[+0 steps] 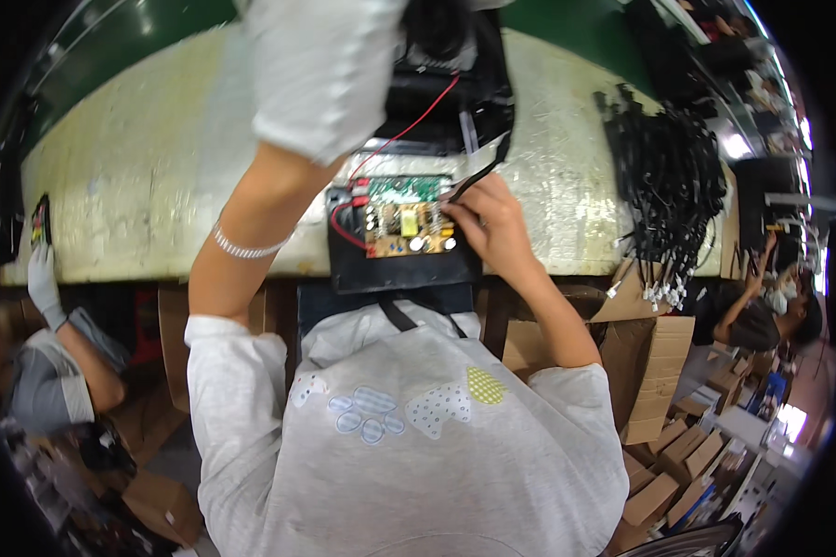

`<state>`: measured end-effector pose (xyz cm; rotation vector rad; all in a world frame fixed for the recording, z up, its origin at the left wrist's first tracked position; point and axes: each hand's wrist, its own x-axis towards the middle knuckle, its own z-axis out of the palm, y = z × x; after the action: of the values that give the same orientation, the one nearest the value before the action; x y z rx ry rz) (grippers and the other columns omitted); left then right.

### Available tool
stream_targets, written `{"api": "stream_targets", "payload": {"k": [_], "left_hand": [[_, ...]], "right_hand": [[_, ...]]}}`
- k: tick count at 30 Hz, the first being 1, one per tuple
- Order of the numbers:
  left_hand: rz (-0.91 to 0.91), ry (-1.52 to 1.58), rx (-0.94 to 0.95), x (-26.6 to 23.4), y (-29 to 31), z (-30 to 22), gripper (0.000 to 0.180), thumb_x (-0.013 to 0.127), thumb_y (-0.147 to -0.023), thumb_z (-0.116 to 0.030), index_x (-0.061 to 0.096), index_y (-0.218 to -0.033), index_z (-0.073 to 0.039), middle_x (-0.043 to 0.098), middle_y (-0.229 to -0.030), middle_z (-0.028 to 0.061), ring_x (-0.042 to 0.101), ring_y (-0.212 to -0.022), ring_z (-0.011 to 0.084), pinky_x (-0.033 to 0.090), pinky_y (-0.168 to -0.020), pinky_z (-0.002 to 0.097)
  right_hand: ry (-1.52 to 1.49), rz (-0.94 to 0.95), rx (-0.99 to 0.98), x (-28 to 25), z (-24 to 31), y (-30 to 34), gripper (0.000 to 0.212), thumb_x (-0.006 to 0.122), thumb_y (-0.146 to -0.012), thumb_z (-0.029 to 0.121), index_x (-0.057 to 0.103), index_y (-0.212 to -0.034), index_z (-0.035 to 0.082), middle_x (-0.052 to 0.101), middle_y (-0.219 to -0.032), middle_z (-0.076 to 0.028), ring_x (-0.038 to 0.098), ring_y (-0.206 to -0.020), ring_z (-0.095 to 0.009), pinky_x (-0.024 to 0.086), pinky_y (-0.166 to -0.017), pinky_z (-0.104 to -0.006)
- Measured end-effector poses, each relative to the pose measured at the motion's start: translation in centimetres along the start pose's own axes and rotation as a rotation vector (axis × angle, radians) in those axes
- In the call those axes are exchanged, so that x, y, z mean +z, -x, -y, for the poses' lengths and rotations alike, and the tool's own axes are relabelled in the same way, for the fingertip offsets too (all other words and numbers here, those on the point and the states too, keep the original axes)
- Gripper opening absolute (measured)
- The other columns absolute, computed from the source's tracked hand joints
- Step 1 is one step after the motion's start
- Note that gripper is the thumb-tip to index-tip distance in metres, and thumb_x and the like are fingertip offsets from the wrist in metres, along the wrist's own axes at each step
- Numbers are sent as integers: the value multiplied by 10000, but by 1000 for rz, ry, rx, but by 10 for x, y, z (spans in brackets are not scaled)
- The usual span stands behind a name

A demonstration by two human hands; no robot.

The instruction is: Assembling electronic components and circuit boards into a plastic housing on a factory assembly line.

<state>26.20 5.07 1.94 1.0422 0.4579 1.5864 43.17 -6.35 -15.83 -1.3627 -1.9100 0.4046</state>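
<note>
Circuit board [409, 221]: lay on a black casing [404, 277]
Right hand [494, 223]: pinched a black cable [492, 168] beside the board
Left hand [323, 74]: gloved, blurred; finger state could not be told

Bright; glare on tabletop [567, 176]; left hand [320, 74] blurred.

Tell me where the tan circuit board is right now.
In the head view, the tan circuit board is just above the picture's centre, over a black panel, immediately left of the right hand.
</note>
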Motion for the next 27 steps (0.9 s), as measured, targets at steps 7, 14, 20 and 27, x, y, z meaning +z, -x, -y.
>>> {"api": "stream_targets", "payload": {"k": [7,14,20,27], "left_hand": [[33,-16,-308,-33,-63,60,158,595,-966,-173,520,-918,-42,578,-774,42,611,-690,160,568,-695,327],[428,-1038,102,-57,15,60,404,660,-868,-296,604,-1161,-23,581,-1190,177,585,-1118,290,454,-964,357],[810,-1181,-139,-83,94,84,286,591,-898,-309,664,-960,-39,635,-1004,141,620,-922,313,482,-891,366],[871,-1290,-381,-69,95,105,389,573,-884,-432,702,-963,-74,674,-953,135,636,-939,313,484,-893,377]], "right_hand": [[-48,-78,-43,11,-1,6,124,725,-779,32,607,-807,8,580,-813,-98,521,-788,-288,428,-702,-365],[-48,-176,126,-36,-30,6,83,676,-845,73,712,-901,24,683,-848,-86,644,-724,-197,488,-636,-290],[784,-80,61,-72,-117,-13,111,626,-844,86,647,-897,-9,601,-893,-168,618,-770,-343,511,-677,-410],[719,-52,98,-59,-96,-25,129,614,-827,46,600,-934,-25,586,-935,-184,616,-805,-357,516,-712,-416]]}}
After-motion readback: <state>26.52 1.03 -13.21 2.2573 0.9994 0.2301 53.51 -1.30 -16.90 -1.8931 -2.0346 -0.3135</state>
